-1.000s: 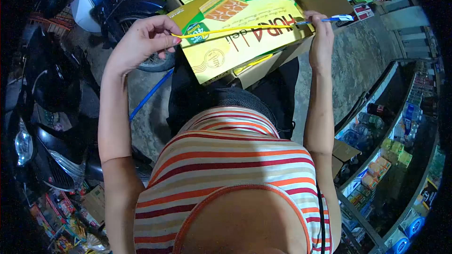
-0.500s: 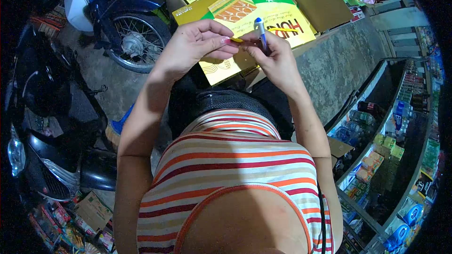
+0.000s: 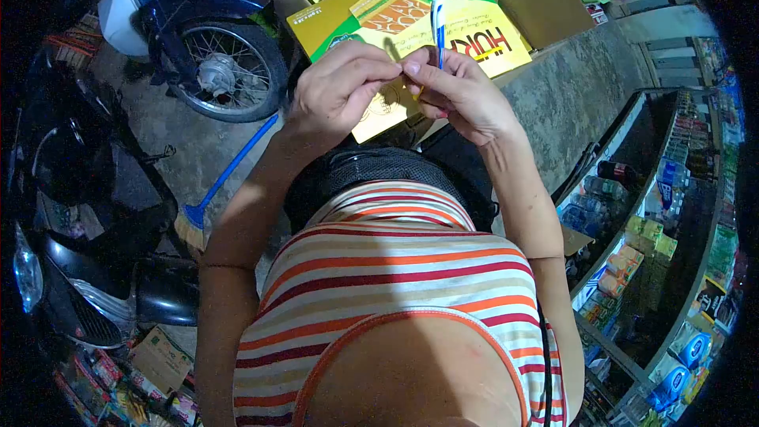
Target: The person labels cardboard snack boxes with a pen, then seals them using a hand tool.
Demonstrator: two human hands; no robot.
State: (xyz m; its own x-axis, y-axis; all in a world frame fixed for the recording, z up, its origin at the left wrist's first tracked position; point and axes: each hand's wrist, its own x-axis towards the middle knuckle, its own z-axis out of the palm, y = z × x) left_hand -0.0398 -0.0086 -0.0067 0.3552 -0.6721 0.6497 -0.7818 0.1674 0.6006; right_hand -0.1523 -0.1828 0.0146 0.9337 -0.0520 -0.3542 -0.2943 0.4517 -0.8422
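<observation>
Pinched nearly closed, the bare left hand (image 3: 340, 91) has its thumb and fingertips together on a thin, flexible yellow strip (image 3: 393, 49), meeting the fingertips of the bare right hand (image 3: 474, 99). That right hand is closed too, its thumb and forefinger at the same small point, with a slim blue-and-white plastic pen (image 3: 439, 28) standing upright between its fingers. Carrying the pen this way seems meant to leave the thumb and forefinger free for the strip, and bringing both pinches together probably gives fine control over it. Exactly which fingertips bear on the strip cannot be told, since the fingers hide part of it.

Both hands are over the near part of a flat yellow-and-green printed cardboard box (image 3: 474, 20), which lies just ahead of the lap, likely for easy reach. Beyond the box stands an open brown cardboard carton (image 3: 531, 0); left of it is a spoked black motorbike wheel (image 3: 229, 71).

As for the strip, it lies right within the grip: a short, blurred piece juts above the touching fingertips, and a bit of yellow shows below them, beside the right hand's fingers.
</observation>
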